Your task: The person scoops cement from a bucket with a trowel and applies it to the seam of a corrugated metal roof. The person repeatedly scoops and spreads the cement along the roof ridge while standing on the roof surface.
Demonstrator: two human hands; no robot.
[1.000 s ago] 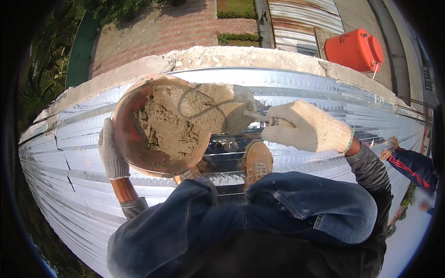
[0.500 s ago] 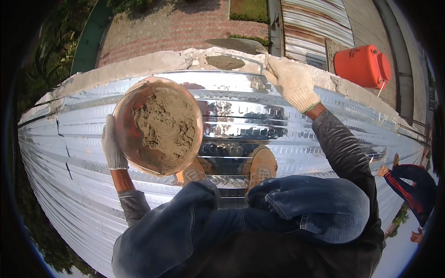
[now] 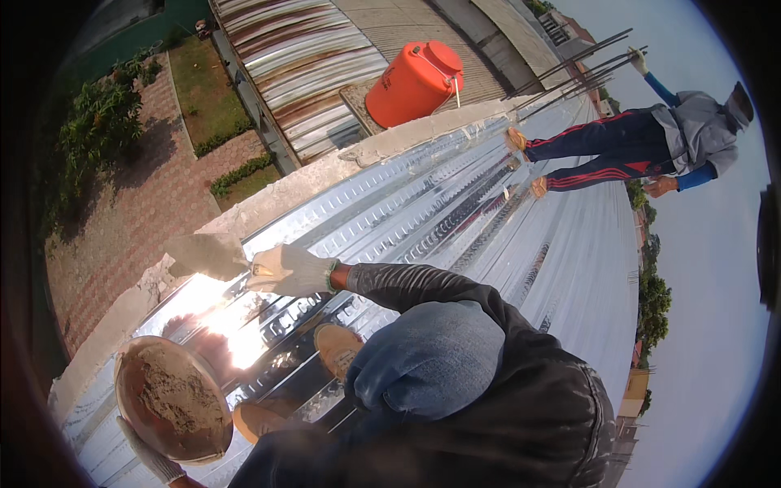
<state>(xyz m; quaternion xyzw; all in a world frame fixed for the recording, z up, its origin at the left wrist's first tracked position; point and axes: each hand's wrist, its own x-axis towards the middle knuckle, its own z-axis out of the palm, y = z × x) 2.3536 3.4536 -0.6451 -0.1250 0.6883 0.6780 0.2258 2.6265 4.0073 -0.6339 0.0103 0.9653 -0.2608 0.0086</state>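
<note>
In a pale knit work glove, my right hand (image 3: 291, 271) is closed around the handle of a trowel (image 3: 207, 254). The trowel's broad grey blade reaches over the rough concrete edge (image 3: 268, 185). At the lower left, my left hand (image 3: 149, 451), also gloved, grips the side of a round bowl (image 3: 130, 370). Grey-brown wet mortar (image 3: 175, 398) lies in the bowl, which is tilted in view. Part of my left hand's fingers is hidden by the bowl. Both my shoes stand on shiny ribbed metal decking (image 3: 390, 220).
A red-orange water cooler jug (image 3: 415, 85) stands beyond the concrete edge. On the decking at right, a co-worker (image 3: 634, 142) has a gloved hand by several steel rods (image 3: 578, 69). Past the edge, a brick-paved yard (image 3: 122, 236) lies far below, beside a rusty corrugated roof (image 3: 301, 65).
My view has swung to the right, bringing the whole co-worker into sight. The bowl now appears lower left. The trowel stays in my right hand and the bowl in my left.
</note>
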